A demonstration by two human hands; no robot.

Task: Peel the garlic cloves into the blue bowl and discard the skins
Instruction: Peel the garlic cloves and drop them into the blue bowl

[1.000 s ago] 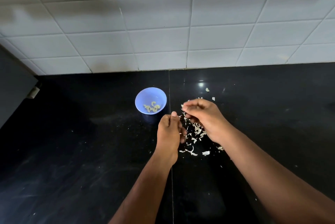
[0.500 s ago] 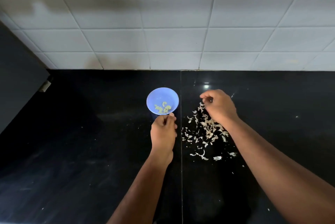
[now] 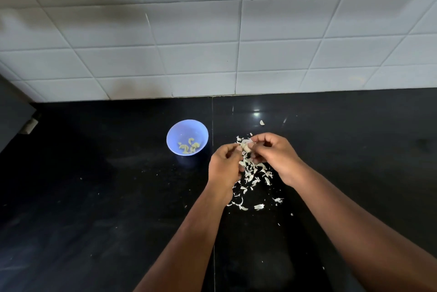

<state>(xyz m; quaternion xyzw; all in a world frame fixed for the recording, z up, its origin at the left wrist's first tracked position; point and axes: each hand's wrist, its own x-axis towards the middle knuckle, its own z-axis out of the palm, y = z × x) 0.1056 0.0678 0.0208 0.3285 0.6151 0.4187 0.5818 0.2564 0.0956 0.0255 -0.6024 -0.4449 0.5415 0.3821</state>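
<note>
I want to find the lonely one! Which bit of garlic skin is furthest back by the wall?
The single garlic skin behind both hands, just under the bright glint on the counter. The other skins lie bunched nearer, beneath the hands.

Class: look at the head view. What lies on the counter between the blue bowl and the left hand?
Nothing: in the head view, only bare black counter separates the blue bowl from the left hand.

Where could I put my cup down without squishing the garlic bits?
Left of the blue bowl the black counter is bare; the far right is too. It is crowded under both hands, where garlic skins are scattered right of the bowl.
</note>
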